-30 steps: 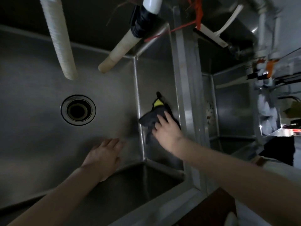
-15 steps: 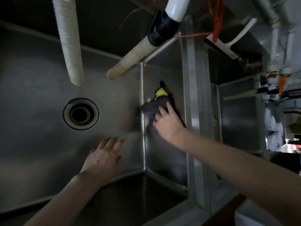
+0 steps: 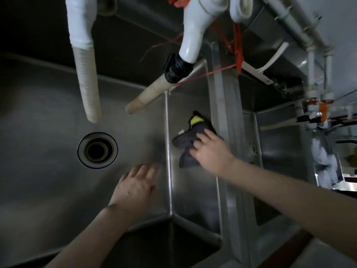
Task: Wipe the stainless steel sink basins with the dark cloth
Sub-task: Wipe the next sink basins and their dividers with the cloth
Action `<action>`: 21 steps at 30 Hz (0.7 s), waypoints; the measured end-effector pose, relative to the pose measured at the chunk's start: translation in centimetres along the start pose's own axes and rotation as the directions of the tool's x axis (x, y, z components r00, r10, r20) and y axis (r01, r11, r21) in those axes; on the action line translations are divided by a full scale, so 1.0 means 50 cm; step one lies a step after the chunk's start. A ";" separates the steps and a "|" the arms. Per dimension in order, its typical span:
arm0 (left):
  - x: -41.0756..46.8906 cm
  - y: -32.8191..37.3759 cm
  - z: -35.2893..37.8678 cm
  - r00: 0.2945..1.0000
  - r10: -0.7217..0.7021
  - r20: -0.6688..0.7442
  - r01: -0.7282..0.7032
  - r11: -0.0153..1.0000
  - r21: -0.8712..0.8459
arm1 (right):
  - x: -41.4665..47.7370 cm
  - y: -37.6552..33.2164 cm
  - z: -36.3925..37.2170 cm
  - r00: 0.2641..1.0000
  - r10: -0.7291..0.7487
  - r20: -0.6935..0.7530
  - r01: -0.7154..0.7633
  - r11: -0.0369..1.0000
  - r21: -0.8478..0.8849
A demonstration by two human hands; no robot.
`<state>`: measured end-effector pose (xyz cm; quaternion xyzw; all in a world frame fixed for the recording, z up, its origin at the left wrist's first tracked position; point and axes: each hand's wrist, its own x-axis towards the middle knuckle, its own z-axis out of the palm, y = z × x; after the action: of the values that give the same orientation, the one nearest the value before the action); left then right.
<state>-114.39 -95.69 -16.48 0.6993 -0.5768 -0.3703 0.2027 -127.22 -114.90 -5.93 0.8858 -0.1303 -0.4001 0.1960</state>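
I look down into a stainless steel sink basin (image 3: 48,144) with a round drain (image 3: 97,150) in its floor. A dark cloth (image 3: 186,147) with a yellow patch lies flat against the basin's right inner wall. My right hand (image 3: 211,152) presses on the cloth with spread fingers, covering its right part. My left hand (image 3: 135,187) rests flat and empty on the basin floor, close to the right wall's bottom corner. A second basin (image 3: 282,151) lies to the right, beyond the steel divider (image 3: 229,132).
Two pale ribbed hoses hang over the basin: one (image 3: 87,78) at the left, one (image 3: 152,93) slanting down from a white pipe with a black coupling. Red string and a white squeegee (image 3: 258,71) sit near the divider's far end. Pipes and valves crowd the far right.
My right hand and the cloth stay on the right wall, shifting only a little there. My left hand stays flat on the basin floor. The camera has tilted, showing more of the pipes above.
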 end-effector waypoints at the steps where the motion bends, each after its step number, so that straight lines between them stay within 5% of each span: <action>1: 0.000 -0.001 0.000 1.000 -0.002 -0.011 0.002 1.000 0.003 | 0.034 0.026 -0.014 0.999 0.024 -0.049 -0.026 0.999 -0.029; 6: -0.006 -0.012 0.007 1.000 -0.013 -0.023 0.013 1.000 0.015 | 0.136 0.104 -0.065 0.983 0.170 0.072 -0.157 0.975 -0.158; 10: -0.018 -0.018 0.008 1.000 -0.021 -0.008 0.021 1.000 0.009 | 0.083 0.059 -0.057 0.978 0.207 -0.008 -0.205 0.959 -0.196; 16: -0.061 -0.010 -0.028 0.998 -0.021 0.051 0.019 0.998 0.052 | -0.091 -0.083 0.022 0.986 0.108 -0.128 -0.102 0.993 0.053; 21: -0.102 -0.009 -0.078 0.997 -0.001 0.072 -0.007 0.994 0.105 | -0.199 -0.191 0.055 0.992 0.118 0.039 -0.124 0.969 0.215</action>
<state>-111.46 -91.26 -12.86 0.6944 -0.6036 -0.3638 0.1453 -135.03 -103.19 -5.33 0.8870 -0.2296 -0.3822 0.1204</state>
